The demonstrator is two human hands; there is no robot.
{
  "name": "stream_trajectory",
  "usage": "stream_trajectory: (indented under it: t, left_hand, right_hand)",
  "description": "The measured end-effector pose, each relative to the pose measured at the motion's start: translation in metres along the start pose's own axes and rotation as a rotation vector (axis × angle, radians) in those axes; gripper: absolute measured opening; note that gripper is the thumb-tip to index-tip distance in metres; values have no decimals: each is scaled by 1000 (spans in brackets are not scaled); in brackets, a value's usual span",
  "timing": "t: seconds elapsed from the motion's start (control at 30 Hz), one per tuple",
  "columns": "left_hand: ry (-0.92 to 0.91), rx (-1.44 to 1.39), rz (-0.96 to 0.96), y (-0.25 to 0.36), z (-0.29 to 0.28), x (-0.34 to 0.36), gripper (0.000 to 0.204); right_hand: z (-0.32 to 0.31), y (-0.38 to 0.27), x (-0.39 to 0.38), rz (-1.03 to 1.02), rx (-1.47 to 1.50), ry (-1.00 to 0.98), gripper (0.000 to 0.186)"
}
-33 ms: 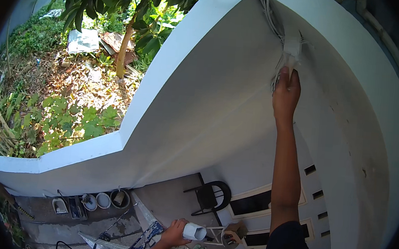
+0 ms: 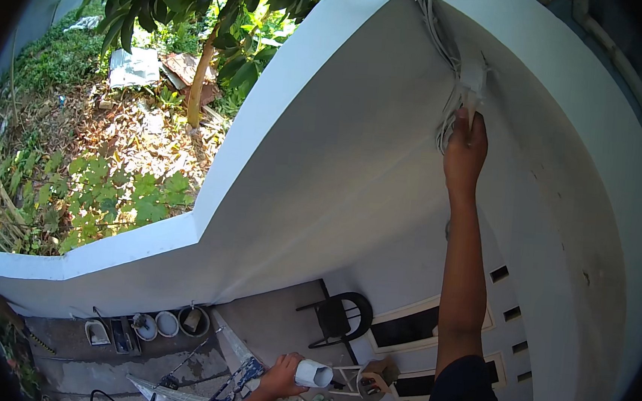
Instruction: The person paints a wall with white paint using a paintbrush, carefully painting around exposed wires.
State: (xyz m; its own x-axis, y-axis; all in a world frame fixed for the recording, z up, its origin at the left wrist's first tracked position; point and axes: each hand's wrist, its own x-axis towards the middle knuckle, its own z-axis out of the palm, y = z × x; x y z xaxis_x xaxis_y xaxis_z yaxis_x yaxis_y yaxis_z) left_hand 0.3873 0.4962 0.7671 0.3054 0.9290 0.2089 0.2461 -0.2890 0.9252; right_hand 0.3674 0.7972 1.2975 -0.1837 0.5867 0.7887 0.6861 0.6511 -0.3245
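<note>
Brush [image 2: 473,78], probably (tip blurred), extends above right hand [image 2: 464,160], closed round its handle so the wide end reaches the wall [image 2: 357,128]; cables [image 2: 445,127] just left. Left hand [image 2: 281,378], well below, grips white cup [image 2: 312,374] side-on, leaving its mouth clear.

No text, label, brand, number or sign can be read anywhere in view
</note>
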Motion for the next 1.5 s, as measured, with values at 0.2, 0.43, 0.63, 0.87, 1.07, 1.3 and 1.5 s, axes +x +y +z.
stream_trajectory:
  t: [0.2,0.43,0.63,0.87,1.07,1.3,1.5]
  left_hand:
    - [40,-34,28,1,0,2,87]
    - [30,-10,15,5,-4,4,87]
    - [10,-16,-12,7,-5,0,87]
    - [38,0,36,-1,3,1,87]
    - [-14,-8,5,4,-9,8,88]
    - [-47,7,-16,10,-12,3,90]
    - [-16,-123,8,-2,0,0,91]
  right_hand:
    - [-9,62,-5,321,286,117,27]
    - [-4,95,-2,604,799,177,26]
    - [8,53,24,473,932,186,26]
    - [11,1,-36,338,686,-60,26]
    - [-12,2,-123,489,642,-390,28]
    - [-62,8,-296,848,738,-407,28]
    - [-115,4,-397,949,462,-317,30]
